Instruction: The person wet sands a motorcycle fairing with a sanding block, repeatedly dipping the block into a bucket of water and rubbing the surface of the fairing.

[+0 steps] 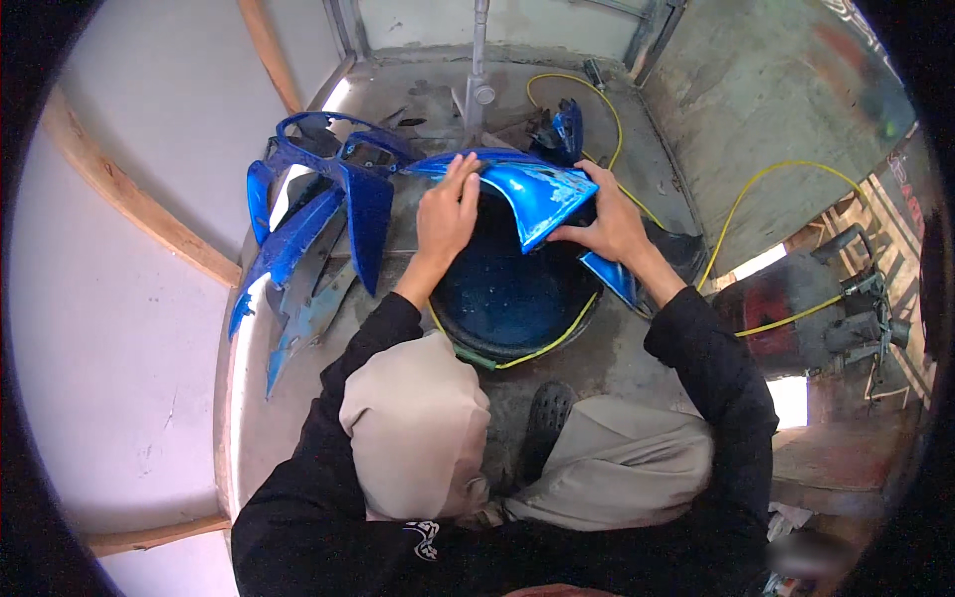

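Note:
A glossy blue plastic fairing panel [532, 189], with a scuffed pale patch at its right, is held tilted over a round black tub [473, 350]. The tub contains dark liquid. My right hand [609, 224] grips the panel's right end, thumb below and fingers at the upper edge. My left hand [448, 217] lies against the panel's left part, its fingers stretched out and flat. Below my right wrist, another blue piece [612, 279] leans by the tub's right rim.
Several blue fairing parts [368, 214] are heaped at the left. A metal post [478, 60] rises behind the tub. A yellow hose [619, 129] runs along the floor at the back. On the right stands a dark red compressor tank [771, 308].

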Demonstrator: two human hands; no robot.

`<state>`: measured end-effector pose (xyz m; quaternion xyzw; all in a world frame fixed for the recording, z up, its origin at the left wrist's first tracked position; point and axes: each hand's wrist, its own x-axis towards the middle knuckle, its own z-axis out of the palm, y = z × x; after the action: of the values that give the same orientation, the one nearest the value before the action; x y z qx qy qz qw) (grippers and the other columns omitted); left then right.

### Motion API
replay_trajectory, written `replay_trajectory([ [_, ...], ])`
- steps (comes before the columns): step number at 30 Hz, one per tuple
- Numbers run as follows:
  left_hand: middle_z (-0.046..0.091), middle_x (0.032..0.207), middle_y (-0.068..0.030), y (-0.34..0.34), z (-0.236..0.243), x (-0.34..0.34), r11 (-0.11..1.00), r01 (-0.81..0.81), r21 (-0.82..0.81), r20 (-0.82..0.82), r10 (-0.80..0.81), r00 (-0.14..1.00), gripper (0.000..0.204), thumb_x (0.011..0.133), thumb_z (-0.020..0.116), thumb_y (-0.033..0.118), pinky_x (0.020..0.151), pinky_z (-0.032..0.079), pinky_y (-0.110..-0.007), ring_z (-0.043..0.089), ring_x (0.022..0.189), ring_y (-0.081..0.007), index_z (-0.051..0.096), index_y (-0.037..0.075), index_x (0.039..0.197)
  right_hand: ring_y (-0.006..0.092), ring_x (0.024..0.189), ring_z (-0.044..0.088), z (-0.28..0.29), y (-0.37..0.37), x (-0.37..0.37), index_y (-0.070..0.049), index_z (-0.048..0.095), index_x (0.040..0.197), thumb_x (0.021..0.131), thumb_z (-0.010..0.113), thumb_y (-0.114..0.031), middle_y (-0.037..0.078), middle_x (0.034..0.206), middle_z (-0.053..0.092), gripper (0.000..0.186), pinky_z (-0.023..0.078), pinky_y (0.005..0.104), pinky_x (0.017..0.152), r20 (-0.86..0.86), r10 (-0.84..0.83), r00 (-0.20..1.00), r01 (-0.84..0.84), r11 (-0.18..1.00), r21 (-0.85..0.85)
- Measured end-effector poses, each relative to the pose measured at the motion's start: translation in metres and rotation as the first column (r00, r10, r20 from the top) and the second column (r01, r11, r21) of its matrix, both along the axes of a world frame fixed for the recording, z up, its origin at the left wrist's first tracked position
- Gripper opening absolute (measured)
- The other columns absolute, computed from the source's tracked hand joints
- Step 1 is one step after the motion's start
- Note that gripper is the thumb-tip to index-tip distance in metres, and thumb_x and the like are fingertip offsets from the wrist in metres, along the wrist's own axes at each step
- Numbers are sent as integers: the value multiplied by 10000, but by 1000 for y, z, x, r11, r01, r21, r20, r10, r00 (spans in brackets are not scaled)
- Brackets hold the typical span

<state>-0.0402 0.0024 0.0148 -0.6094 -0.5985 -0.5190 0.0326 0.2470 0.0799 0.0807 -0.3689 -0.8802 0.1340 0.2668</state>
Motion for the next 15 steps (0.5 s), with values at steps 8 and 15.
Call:
replay_trajectory([
  [8, 731, 1443, -194, -28, 22, 77, 937, 345, 54, -132, -336, 933, 362, 1113, 600, 245, 1112, 574, -496, 669, 1398, -375, 742, 46, 1380, 450, 1381, 624, -9, 4, 16, -99, 437, 1627, 637, 1008, -635, 213, 1520, 588, 1263, 525, 512, 1140, 0, -32, 999, 32, 999, -8],
  [15, 694, 1483, -226, -5, 7, 12, 990, -108, -95, 21, 110, 994, 397, 1116, 590, 273, 1125, 557, -508, 648, 1399, -418, 734, 45, 1408, 446, 1366, 635, -6, 1, 7, -115, 439, 1623, 638, 1005, -640, 206, 1522, 587, 1252, 534, 518, 1118, 1, -11, 1000, 11, 1000, 8],
])
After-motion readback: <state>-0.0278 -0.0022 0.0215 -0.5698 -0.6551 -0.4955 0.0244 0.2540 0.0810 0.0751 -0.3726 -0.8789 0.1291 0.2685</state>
